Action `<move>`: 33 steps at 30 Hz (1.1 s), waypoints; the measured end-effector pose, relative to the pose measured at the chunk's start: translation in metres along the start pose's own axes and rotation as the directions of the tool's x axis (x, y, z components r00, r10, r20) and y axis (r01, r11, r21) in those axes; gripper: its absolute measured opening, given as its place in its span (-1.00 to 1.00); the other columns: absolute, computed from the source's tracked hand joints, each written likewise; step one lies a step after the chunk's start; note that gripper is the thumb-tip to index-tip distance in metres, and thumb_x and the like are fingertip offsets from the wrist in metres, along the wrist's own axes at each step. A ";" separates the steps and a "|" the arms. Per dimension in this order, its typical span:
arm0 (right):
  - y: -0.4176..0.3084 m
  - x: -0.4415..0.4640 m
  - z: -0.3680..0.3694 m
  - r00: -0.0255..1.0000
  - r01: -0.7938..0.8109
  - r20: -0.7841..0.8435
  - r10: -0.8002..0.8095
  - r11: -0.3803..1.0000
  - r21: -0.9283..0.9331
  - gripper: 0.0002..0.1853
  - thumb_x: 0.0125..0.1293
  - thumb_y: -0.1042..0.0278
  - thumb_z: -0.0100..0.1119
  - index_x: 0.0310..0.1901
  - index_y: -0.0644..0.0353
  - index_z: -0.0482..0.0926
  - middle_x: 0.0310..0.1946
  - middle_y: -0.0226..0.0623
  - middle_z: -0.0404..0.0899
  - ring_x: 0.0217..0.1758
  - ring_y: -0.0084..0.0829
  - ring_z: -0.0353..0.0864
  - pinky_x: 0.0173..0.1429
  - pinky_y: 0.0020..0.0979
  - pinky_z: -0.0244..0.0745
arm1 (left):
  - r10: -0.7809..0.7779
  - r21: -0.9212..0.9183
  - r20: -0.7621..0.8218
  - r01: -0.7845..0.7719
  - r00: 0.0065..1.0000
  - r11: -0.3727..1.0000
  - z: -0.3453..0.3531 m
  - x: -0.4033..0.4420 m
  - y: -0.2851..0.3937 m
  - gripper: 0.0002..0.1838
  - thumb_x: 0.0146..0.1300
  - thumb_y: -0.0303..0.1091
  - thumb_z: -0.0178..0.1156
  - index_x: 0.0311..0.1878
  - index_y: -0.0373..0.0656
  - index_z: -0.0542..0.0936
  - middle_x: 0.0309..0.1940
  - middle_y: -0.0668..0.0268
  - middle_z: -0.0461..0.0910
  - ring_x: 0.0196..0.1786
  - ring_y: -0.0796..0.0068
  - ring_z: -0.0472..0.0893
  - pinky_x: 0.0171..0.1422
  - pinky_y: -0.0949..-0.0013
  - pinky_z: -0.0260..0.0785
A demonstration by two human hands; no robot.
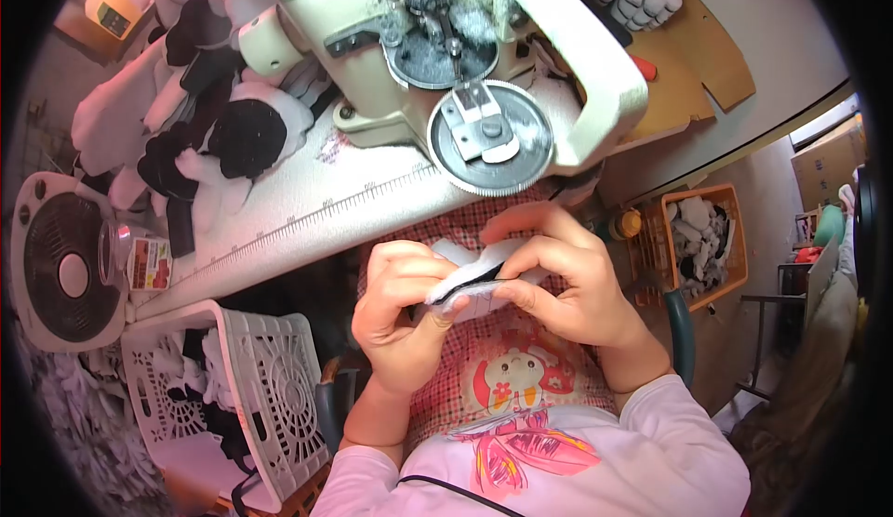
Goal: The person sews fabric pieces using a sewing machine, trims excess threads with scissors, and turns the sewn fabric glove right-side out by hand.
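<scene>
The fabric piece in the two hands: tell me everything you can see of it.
The fabric piece is small and mostly white, with a dark strip showing between its upper and lower parts. It looks soft and pliable, perhaps plush. It is folded, and the dark strip slopes up toward picture right. The left hand pinches one end; the right hand grips the other. It is held before the checked cloth, apart from the toothed disc. Fingers hide some edges.

Fabric pc (472, 270) is wht w/ blk inner layer (480, 284); mach (395, 103) is cream w/ gry disc (526, 150). Apron (442, 373) is red/wht chk w/ cartoon print (513, 374); shirt (642, 452) is wht w/ pink/yel print (539, 452). Crate (275, 368) is wht, basket (738, 243) org, fan (72, 277) off-wht w/ dk grille (70, 229).
</scene>
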State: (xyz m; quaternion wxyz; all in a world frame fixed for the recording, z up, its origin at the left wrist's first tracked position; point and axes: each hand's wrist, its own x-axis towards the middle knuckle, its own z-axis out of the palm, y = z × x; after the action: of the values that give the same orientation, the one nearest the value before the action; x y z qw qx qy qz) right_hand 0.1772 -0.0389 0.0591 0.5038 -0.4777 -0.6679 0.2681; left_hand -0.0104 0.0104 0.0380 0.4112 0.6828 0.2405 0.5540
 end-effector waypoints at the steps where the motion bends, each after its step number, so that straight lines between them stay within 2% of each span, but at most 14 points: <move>1: 0.007 0.002 0.000 0.999 -0.054 0.003 0.054 0.996 0.066 -0.82 0.06 0.48 0.43 -0.30 0.25 0.62 -0.11 -0.15 0.59 -0.05 -0.18 0.60 0.00 -0.28 0.50 | 0.000 -0.002 -0.010 0.000 1.000 1.000 0.002 0.004 -0.005 -0.81 0.09 -0.52 0.44 -0.32 -0.18 0.58 -0.33 0.26 0.67 -0.17 0.32 0.52 -0.02 0.32 0.38; 4: 0.028 0.017 -0.009 0.996 -0.087 -0.008 0.088 0.989 0.120 -0.83 0.04 0.54 0.45 -0.34 0.28 0.63 -0.25 -0.18 0.70 -0.19 -0.31 0.70 -0.09 -0.39 0.55 | -0.054 -0.003 -0.010 0.054 0.998 0.999 0.007 0.021 -0.020 -0.83 0.08 -0.56 0.43 -0.34 -0.20 0.58 -0.32 0.27 0.66 -0.16 0.33 0.52 -0.02 0.33 0.38; 6: 0.041 0.024 -0.010 0.975 -0.150 -0.129 0.178 0.968 0.202 -0.84 0.04 0.57 0.45 -0.33 0.30 0.66 -0.33 -0.28 0.71 -0.27 -0.44 0.69 -0.14 -0.42 0.54 | -0.071 -0.047 -0.024 0.070 0.997 0.996 0.015 0.036 -0.025 -0.82 0.04 -0.62 0.41 -0.33 -0.23 0.59 -0.32 0.28 0.65 -0.14 0.34 0.53 -0.02 0.34 0.37; 7: 0.034 0.031 -0.011 0.917 -0.280 -0.154 0.369 0.867 0.412 -0.78 0.05 0.54 0.48 -0.26 0.31 0.67 -0.35 -0.36 0.71 -0.26 -0.59 0.64 -0.14 -0.47 0.53 | -0.032 0.004 -0.030 0.032 0.999 0.999 0.019 0.048 -0.026 -0.82 0.02 -0.64 0.39 -0.32 -0.23 0.59 -0.33 0.28 0.64 -0.15 0.34 0.52 -0.02 0.34 0.37; 8: 0.051 0.029 -0.015 0.926 -0.271 -0.175 0.334 0.912 0.307 -0.75 0.07 0.50 0.50 -0.22 0.32 0.66 -0.30 -0.37 0.71 -0.21 -0.66 0.61 -0.13 -0.49 0.53 | 0.002 0.057 -0.037 0.000 0.999 0.998 0.022 0.058 -0.027 -0.81 0.01 -0.66 0.37 -0.32 -0.24 0.60 -0.34 0.27 0.64 -0.15 0.35 0.52 -0.02 0.34 0.36; 12: 0.028 0.071 -0.035 0.939 -0.158 -0.249 0.238 0.940 0.303 -0.74 0.08 0.46 0.47 -0.19 0.33 0.66 -0.25 -0.29 0.72 -0.18 -0.56 0.68 -0.11 -0.43 0.56 | 0.026 0.052 -0.089 -0.021 0.996 0.998 0.027 0.083 -0.032 -0.81 -0.01 -0.69 0.33 -0.31 -0.25 0.60 -0.35 0.27 0.63 -0.17 0.35 0.50 -0.01 0.34 0.35; 15: 0.025 0.089 -0.052 0.999 0.014 -0.050 -0.011 0.998 0.056 -0.71 0.04 0.36 0.45 -0.19 0.30 0.69 -0.26 -0.20 0.72 -0.23 -0.32 0.72 -0.11 -0.34 0.58 | 0.122 0.042 -0.185 -0.116 0.975 0.992 0.028 0.089 -0.035 -0.84 0.05 -0.65 0.34 -0.29 -0.25 0.60 -0.31 0.23 0.60 -0.18 0.36 0.50 0.00 0.37 0.36; 17: 0.021 0.100 -0.055 0.997 0.077 0.008 -0.077 0.997 -0.028 -0.73 0.04 0.37 0.43 -0.21 0.27 0.70 -0.27 -0.23 0.72 -0.24 -0.31 0.71 -0.13 -0.34 0.56 | 0.117 0.027 -0.224 -0.114 0.968 0.993 0.026 0.092 -0.030 -0.85 0.08 -0.63 0.35 -0.29 -0.25 0.60 -0.29 0.22 0.58 -0.17 0.38 0.50 0.00 0.38 0.37; 19: 0.017 0.108 -0.056 0.988 0.145 0.070 -0.138 0.983 -0.108 -0.75 0.03 0.37 0.42 -0.23 0.25 0.71 -0.28 -0.26 0.73 -0.26 -0.30 0.70 -0.15 -0.34 0.55 | 0.153 0.053 -0.250 -0.144 0.956 0.988 0.022 0.095 -0.023 -0.84 0.15 -0.55 0.38 -0.27 -0.25 0.56 -0.23 0.22 0.50 -0.16 0.42 0.51 -0.02 0.43 0.39; 22: 0.018 0.115 -0.054 0.889 0.444 0.075 -0.452 0.809 -0.386 -0.78 0.00 0.36 0.39 -0.27 0.18 0.72 -0.30 -0.35 0.73 -0.28 -0.30 0.67 -0.18 -0.35 0.52 | 0.158 0.002 -0.270 -0.164 0.950 0.986 0.019 0.096 -0.022 -0.83 0.16 -0.56 0.37 -0.26 -0.25 0.55 -0.23 0.22 0.49 -0.18 0.42 0.50 -0.02 0.42 0.39; 24: 0.029 0.119 -0.052 0.844 0.515 0.056 -0.534 0.776 -0.365 -0.79 -0.03 0.33 0.38 -0.30 0.13 0.73 -0.29 -0.40 0.74 -0.28 -0.33 0.68 -0.17 -0.37 0.52 | 0.148 -0.017 -0.290 -0.160 0.946 0.987 0.021 0.096 -0.024 -0.83 0.17 -0.55 0.37 -0.25 -0.24 0.54 -0.21 0.22 0.48 -0.18 0.44 0.49 -0.02 0.42 0.39; 26: 0.026 0.116 -0.051 0.867 0.482 0.070 -0.494 0.793 -0.373 -0.81 0.00 0.34 0.39 -0.30 0.13 0.74 -0.27 -0.40 0.74 -0.29 -0.34 0.68 -0.18 -0.37 0.52 | 0.122 -0.089 -0.308 -0.156 0.944 0.984 0.022 0.097 -0.025 -0.83 0.18 -0.55 0.36 -0.25 -0.24 0.53 -0.20 0.22 0.47 -0.17 0.46 0.49 -0.01 0.43 0.38; 29: 0.021 0.114 -0.044 0.967 0.191 -0.170 -0.189 0.982 -0.005 -0.82 -0.02 0.46 0.47 -0.32 0.21 0.74 -0.33 -0.27 0.71 -0.30 -0.40 0.68 -0.19 -0.39 0.55 | 0.114 -0.079 -0.295 -0.144 0.949 0.986 0.025 0.098 -0.025 -0.85 0.18 -0.54 0.37 -0.25 -0.25 0.56 -0.20 0.24 0.46 -0.18 0.48 0.47 -0.02 0.45 0.36; 33: 0.016 0.113 -0.053 0.972 0.166 -0.160 -0.172 0.985 -0.048 -0.81 -0.03 0.46 0.49 -0.32 0.25 0.76 -0.35 -0.24 0.68 -0.31 -0.38 0.66 -0.21 -0.39 0.54 | 0.074 -0.089 -0.284 -0.103 0.956 0.991 0.029 0.096 -0.025 -0.88 0.21 -0.54 0.35 -0.24 -0.27 0.60 -0.21 0.26 0.46 -0.19 0.50 0.46 -0.04 0.49 0.34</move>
State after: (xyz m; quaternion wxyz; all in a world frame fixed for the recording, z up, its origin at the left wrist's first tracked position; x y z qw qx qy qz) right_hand 0.2280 0.0641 0.1109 0.5697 -0.4483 -0.6669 0.1725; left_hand 0.0464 0.0910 0.0696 0.3825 0.5855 0.2364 0.6746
